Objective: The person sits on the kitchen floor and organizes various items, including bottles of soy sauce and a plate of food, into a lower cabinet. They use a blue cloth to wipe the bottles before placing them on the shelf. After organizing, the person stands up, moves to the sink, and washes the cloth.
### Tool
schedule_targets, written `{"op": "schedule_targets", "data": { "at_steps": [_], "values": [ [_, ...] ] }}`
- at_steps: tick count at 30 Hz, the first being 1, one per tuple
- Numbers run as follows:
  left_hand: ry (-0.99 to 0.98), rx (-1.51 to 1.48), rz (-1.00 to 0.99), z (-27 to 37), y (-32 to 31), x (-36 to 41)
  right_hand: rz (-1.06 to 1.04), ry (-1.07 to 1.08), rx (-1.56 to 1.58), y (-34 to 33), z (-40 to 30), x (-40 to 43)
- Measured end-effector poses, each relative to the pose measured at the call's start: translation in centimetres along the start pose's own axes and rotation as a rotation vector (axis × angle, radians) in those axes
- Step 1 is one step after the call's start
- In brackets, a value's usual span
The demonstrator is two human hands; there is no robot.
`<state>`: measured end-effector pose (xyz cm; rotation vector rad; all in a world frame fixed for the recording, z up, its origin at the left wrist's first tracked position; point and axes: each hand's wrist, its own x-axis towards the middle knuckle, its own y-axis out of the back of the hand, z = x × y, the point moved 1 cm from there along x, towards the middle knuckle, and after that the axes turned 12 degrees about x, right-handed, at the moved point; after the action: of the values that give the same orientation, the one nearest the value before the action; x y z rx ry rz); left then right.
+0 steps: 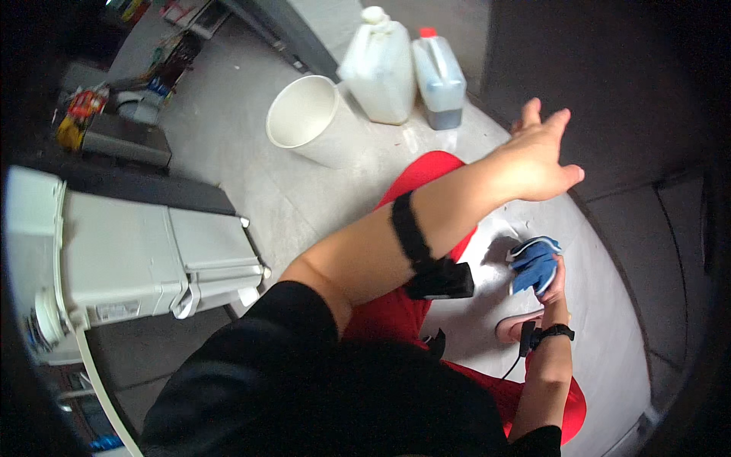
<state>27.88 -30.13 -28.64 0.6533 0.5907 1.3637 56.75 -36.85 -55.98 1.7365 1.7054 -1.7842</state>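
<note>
My left hand (539, 157) reaches out at the upper right with its fingers apart and nothing in it. Behind it stands a dark grey panel (594, 74); I cannot tell whether the fingertips touch it. Lower down, my right hand (553, 284) grips a bunched blue cloth (534, 265) with white edging. The cloth is held above the pale floor (594, 320) and casts a shadow. Part of my right hand is hidden behind the cloth.
A white bucket (348, 134) stands on the floor beside a large white jerrycan (380, 74) and a smaller red-capped one (440, 85) with dark liquid. At left is a grey wheeled plastic bin (125, 245). My red-clad knees (422, 171) are close below my left forearm.
</note>
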Motion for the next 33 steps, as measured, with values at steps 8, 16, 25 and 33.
{"op": "schedule_targets", "data": {
  "at_steps": [8,16,25,33],
  "values": [
    [0.009,-0.117,0.096,-1.0,2.6,-4.5,-0.005,0.176,-0.443,-10.7,-1.6,-6.1],
    [-0.146,-0.268,0.428,-9.9,12.5,-9.7,0.284,0.822,-0.941,-11.0,-8.2,-15.9],
    [0.660,0.677,0.479,-37.2,13.8,-16.5,0.334,1.058,-1.477,-16.4,-4.2,-23.5],
    [0.510,0.984,0.234,-40.8,13.1,-20.8,0.389,0.996,-1.634,-20.3,-0.3,-24.9]
  ]
}}
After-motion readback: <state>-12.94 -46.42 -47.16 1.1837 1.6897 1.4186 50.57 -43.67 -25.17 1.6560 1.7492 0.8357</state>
